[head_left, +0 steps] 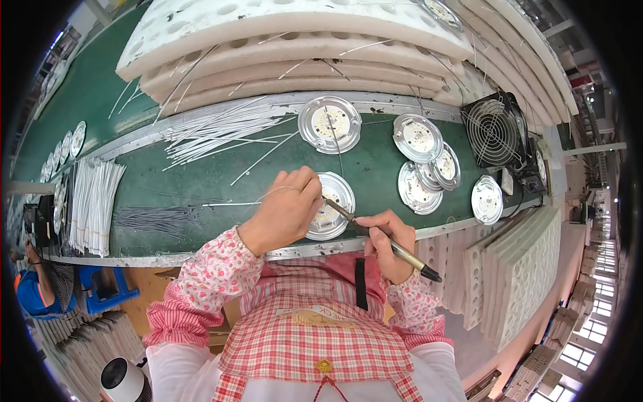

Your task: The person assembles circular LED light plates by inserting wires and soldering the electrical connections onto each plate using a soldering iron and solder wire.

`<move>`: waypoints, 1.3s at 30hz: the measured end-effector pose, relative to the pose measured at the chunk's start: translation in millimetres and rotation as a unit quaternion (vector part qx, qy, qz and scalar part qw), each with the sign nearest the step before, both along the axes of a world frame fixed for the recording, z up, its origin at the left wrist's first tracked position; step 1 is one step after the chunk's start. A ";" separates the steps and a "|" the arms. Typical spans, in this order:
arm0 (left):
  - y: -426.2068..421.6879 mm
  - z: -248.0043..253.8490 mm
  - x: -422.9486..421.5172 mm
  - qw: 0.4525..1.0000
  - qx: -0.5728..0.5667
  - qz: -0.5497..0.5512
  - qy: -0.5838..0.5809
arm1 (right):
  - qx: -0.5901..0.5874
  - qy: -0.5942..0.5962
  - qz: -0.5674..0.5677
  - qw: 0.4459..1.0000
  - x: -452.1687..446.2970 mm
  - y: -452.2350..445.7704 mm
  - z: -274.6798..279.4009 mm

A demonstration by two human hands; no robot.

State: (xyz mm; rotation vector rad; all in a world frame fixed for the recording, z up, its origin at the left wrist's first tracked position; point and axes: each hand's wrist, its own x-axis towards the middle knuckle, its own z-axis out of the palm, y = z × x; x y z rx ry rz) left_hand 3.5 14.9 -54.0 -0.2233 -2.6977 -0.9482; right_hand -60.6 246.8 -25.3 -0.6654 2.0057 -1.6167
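In the head view, a round silver LED lamp plate (340, 189) lies on the green bench in front of me. My left hand (284, 208) is closed at its left edge, fingers pinched on a thin white wire (231, 204) that trails out to the left. My right hand (392, 242) grips a soldering iron (408, 257) like a pen, its tip over the plate near my left fingertips. The exact contact at the tip is hidden by my fingers. Just above lies another LED lamp plate (309, 127) with a dark wire across it.
Loose white wires (214, 130), a bundled stack of white wires (96, 208) and dark wires (157, 220) lie leftward. Several lamp plates (418, 187) and a fan (494, 130) sit rightward. White foam trays (295, 40) line the back. Another person (37, 291) is at far left.
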 end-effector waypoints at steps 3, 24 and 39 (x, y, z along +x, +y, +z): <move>-4.5 -3.7 4.7 1.000 0.017 0.011 0.003 | -0.018 -0.013 -0.012 1.000 5.6 3.3 -7.4; -24.2 20.3 23.9 0.970 -0.235 -0.058 -0.007 | 0.159 0.389 -0.007 0.907 16.4 -45.8 -25.9; -113.7 60.6 100.3 0.976 -0.127 0.153 -0.084 | 0.265 0.433 -0.166 0.846 -143.9 -8.3 -23.9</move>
